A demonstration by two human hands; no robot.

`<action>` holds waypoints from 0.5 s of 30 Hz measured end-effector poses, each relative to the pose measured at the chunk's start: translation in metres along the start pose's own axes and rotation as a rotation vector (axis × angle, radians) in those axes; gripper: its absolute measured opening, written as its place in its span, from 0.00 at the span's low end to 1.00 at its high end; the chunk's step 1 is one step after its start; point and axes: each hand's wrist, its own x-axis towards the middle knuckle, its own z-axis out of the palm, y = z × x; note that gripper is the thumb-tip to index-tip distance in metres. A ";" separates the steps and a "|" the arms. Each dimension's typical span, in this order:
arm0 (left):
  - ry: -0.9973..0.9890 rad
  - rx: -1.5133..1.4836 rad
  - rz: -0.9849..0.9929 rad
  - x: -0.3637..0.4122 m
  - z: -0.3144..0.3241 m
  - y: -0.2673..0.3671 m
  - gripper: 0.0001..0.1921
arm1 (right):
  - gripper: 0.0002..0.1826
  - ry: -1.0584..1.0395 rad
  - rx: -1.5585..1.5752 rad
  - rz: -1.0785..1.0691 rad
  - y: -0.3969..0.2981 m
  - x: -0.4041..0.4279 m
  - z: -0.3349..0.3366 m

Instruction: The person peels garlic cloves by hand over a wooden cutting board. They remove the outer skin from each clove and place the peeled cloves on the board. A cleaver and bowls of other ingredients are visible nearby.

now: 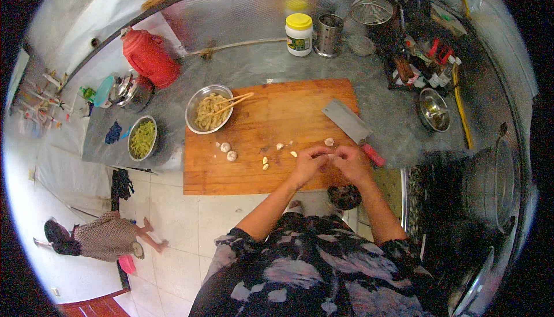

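Over the right front of a wooden cutting board [259,118], my left hand [312,164] and my right hand [354,166] meet at the fingertips. They pinch a small whitish garlic clove [331,156], mostly covered by the fingers. Just beyond them lies a piece of garlic bulb [329,142]. Left of my hands are pale cloves, one of them a peeled clove [265,160], and a larger garlic piece [280,146]. Two garlic bulbs, including the nearer bulb [232,156], sit farther left. A cleaver [347,120] rests across the board's right edge, its red handle toward me.
A steel bowl [188,116] of pale food strips, chopsticks [236,102] across it, stands on the board's left corner. Leftward are a bowl of green strips [143,138] and a red thermos [149,57]. A yellow-lidded jar [299,35] stands behind. A person [104,235] sits at left.
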 end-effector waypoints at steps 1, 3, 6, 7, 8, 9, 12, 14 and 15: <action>-0.003 -0.013 -0.003 -0.001 0.000 0.001 0.08 | 0.07 -0.005 0.167 -0.004 0.001 -0.002 -0.001; -0.001 -0.001 -0.019 -0.001 -0.001 0.002 0.09 | 0.07 -0.029 0.414 0.039 0.003 -0.004 -0.002; 0.029 -0.015 -0.093 -0.002 -0.001 0.005 0.09 | 0.06 -0.032 0.678 0.239 0.005 -0.004 -0.002; 0.014 -0.004 -0.087 -0.002 -0.001 0.005 0.09 | 0.06 -0.025 0.639 0.174 0.006 -0.004 -0.002; 0.006 0.019 -0.089 -0.002 -0.001 0.005 0.10 | 0.06 -0.019 0.593 0.159 0.006 -0.005 -0.002; -0.004 0.042 -0.092 -0.002 -0.001 0.006 0.10 | 0.06 -0.022 0.552 0.160 0.006 -0.005 -0.003; -0.026 0.074 -0.083 -0.001 0.001 0.006 0.09 | 0.07 0.029 0.248 0.001 0.004 -0.006 -0.005; -0.003 -0.011 -0.024 0.000 0.003 0.005 0.09 | 0.07 0.074 0.207 -0.057 0.000 -0.006 -0.005; 0.008 -0.055 0.009 0.000 0.003 0.004 0.08 | 0.07 0.089 0.174 -0.072 -0.002 -0.007 -0.005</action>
